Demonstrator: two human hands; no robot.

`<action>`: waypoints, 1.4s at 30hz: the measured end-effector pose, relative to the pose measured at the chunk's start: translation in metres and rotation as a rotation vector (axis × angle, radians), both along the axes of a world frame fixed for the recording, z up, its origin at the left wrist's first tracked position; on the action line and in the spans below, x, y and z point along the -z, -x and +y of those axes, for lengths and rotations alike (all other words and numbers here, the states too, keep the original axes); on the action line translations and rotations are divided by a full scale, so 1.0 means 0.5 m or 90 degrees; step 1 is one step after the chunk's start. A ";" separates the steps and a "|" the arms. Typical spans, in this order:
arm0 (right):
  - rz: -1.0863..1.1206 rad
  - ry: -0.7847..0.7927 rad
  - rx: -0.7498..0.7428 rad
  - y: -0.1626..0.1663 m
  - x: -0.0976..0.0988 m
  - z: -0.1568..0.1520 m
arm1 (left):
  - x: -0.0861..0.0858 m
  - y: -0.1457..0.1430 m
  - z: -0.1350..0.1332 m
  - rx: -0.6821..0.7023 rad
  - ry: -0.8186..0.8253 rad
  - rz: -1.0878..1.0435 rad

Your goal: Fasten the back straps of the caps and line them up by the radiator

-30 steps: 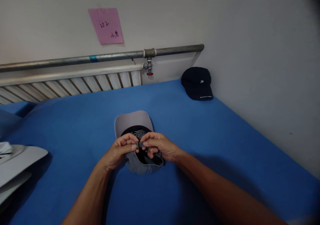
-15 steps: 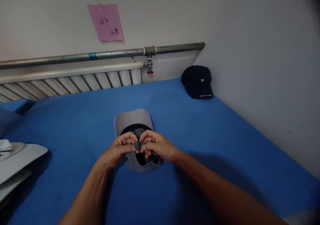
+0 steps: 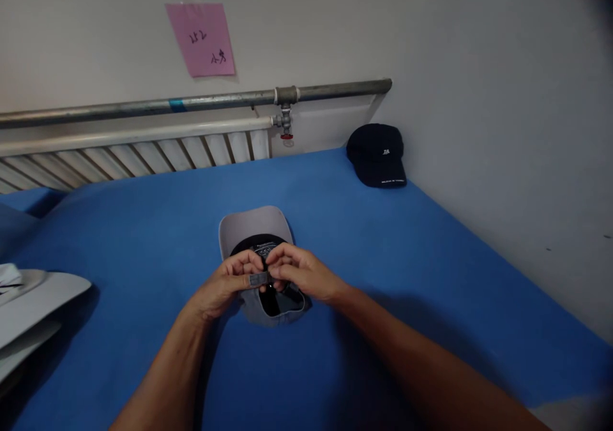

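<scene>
A grey baseball cap (image 3: 256, 223) lies upside down on the blue surface, its brim pointing away from me and its dark inside showing. Over its back opening, my left hand (image 3: 230, 280) pinches the cap's grey strap (image 3: 258, 279) between thumb and fingers. My right hand (image 3: 301, 271) is closed at the strap's other side, its fingertips meeting those of the left around the fastening. The fastening itself is mostly hidden by the fingers.
A dark navy cap (image 3: 377, 156) sits at the back right against the wall. White caps (image 3: 43, 300) are stacked at the left edge. Behind the blue surface (image 3: 158, 226) run a radiator (image 3: 191, 152) and a metal pipe (image 3: 220, 101); a pink note (image 3: 204, 41) hangs above.
The strap's grey end now reaches further left across my left thumb. My right fingers have shifted slightly left at the fastening. The cap stays in place.
</scene>
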State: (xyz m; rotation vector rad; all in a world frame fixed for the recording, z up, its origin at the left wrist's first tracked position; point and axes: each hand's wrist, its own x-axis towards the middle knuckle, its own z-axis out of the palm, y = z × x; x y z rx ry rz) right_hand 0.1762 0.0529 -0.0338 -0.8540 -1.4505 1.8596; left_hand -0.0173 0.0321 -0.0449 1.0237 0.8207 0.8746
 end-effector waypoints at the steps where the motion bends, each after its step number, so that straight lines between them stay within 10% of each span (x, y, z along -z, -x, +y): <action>1: -0.010 -0.023 0.020 -0.003 -0.004 0.000 | 0.000 0.000 0.000 0.000 -0.004 0.003; 10: -0.098 -0.381 -0.007 -0.002 -0.012 -0.012 | 0.000 -0.009 -0.004 -0.018 0.010 0.023; 19: 0.041 -0.056 0.013 -0.013 -0.016 -0.007 | -0.014 -0.001 -0.008 -0.020 0.015 0.056; 26: 0.034 -0.037 -0.004 -0.017 -0.011 -0.003 | -0.037 0.007 -0.018 0.018 0.026 0.214; 42: 0.001 -0.073 0.130 0.004 -0.009 -0.023 | -0.032 -0.006 -0.020 -0.070 0.037 0.084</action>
